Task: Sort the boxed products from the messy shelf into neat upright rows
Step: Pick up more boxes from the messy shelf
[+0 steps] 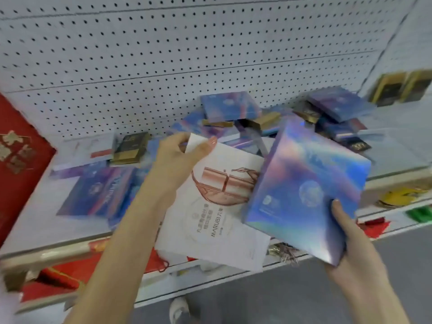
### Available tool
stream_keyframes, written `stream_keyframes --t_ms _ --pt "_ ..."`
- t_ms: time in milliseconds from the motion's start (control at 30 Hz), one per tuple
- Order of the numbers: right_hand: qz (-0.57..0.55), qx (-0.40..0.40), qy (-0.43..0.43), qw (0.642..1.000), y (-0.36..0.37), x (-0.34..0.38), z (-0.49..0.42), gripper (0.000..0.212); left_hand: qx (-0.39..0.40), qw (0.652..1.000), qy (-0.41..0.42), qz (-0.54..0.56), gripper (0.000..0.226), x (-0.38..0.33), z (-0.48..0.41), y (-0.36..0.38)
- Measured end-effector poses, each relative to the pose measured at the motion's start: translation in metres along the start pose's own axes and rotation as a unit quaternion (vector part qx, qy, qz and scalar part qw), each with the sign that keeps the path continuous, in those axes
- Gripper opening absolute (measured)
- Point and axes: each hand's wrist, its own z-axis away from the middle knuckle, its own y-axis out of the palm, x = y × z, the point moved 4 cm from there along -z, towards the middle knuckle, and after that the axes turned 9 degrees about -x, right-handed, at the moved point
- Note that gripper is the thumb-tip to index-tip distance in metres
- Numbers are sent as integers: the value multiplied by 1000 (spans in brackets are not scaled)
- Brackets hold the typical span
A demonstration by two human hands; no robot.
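From my end, the left hand (180, 157) pinches the top corner of a flat white carton (224, 220), matte card printed with rose-gold artwork. The right hand (357, 244) grips the lower corner of a square holographic box (304, 178), fingers curled beneath and thumb on its glossy blue-violet face. The box is tilted and overlaps the white carton's edge. Beyond both hands, shiny blue boxes (230, 105) lie heaped askew on the pale shelf (35, 220), against a perforated pegboard (163, 54). Left of the left hand lie flat purple-blue boxes (98, 190). Behind them sits a small, blurred black-and-gold box (129, 148).
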Motion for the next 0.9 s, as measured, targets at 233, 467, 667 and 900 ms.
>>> stream_keyframes --t_ms 233,467,667,900 --pt "-36 -34 -23 999 -108 54 43 32 134 990 -26 -33 32 -1 77 164" --pt "-76 -146 -47 985 -195 104 58 55 243 965 -59 -73 46 -5 124 295" --pt "-167 -248 -94 950 -258 167 34 54 444 894 -30 -57 22 1 165 415" --pt "-188 -321 -194 908 -329 295 -19 33 475 863 -158 76 33 32 176 553"
